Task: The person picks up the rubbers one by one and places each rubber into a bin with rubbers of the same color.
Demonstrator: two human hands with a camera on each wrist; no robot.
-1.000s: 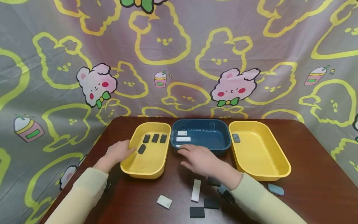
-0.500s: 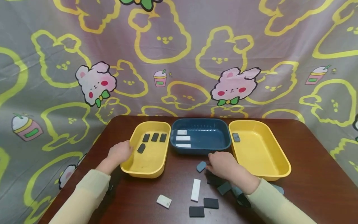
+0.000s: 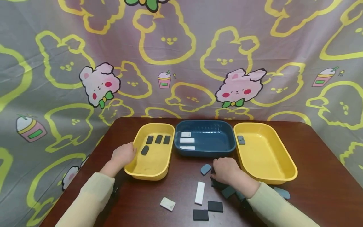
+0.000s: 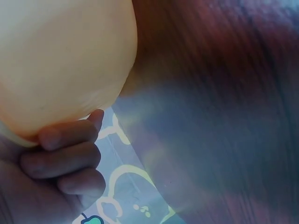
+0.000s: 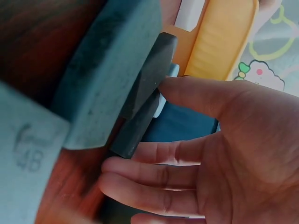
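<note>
Left hand (image 3: 123, 154) grips tray (image 3: 150, 164); right hand (image 3: 227, 171) seemingly pinches dark block (image 5: 134, 128); blue eraser (image 3: 205, 169) beside

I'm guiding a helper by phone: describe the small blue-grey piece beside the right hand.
Find the blue tray, middle of three on the brown table. On its near side, just left of the right hand, lies the piece. It is blue-grey and rounded, unlike the long, square-cornered white block nearby.
</note>
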